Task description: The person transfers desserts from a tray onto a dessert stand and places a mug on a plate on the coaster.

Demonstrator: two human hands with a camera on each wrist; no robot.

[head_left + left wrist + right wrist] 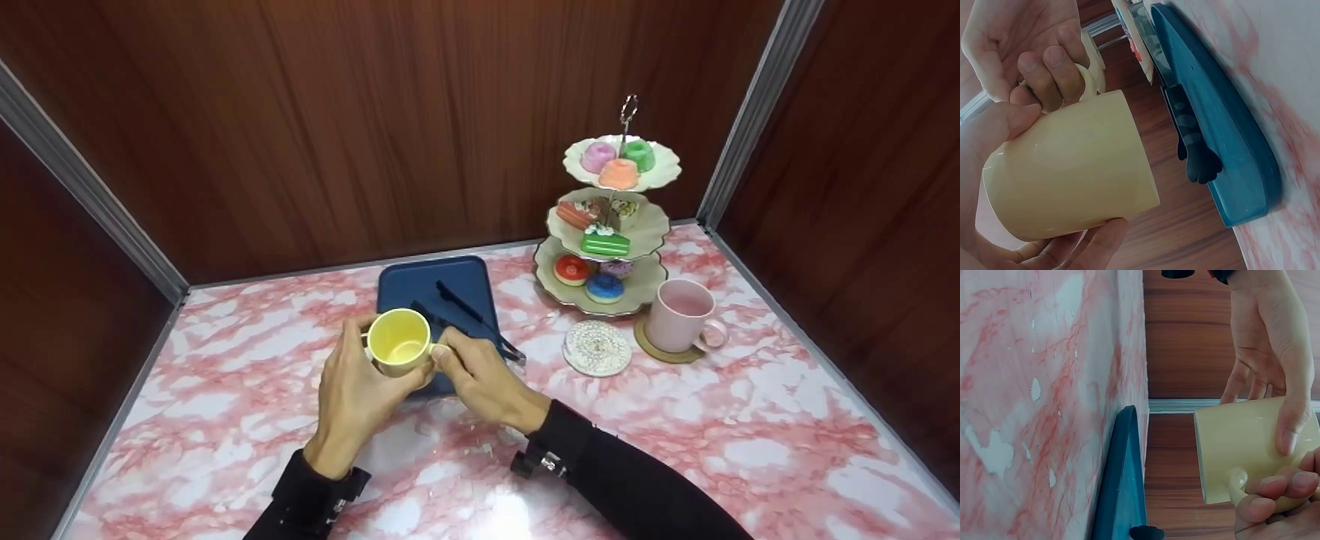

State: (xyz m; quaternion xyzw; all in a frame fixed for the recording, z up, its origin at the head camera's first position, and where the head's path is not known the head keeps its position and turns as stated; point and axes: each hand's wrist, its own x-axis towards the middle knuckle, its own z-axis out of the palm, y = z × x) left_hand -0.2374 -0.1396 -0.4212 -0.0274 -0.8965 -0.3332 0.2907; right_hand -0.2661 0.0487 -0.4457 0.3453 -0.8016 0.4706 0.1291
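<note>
A yellow mug is held up by both hands above the front part of a blue tray. My left hand grips the mug's body from the left, thumb on one side and fingers on the other. At the right, my right hand holds the mug's handle between thumb and curled fingers. From above, the mug's inside looks empty. Black tongs with paw-shaped tips lie on the tray, their metal end past its right edge. The mug and hands hide the tray's front part.
A three-tier stand with toy cakes and doughnuts stands at the back right. Before it are a round white speckled coaster and a pink mug on a brown coaster. Wood-patterned panels enclose the marbled table.
</note>
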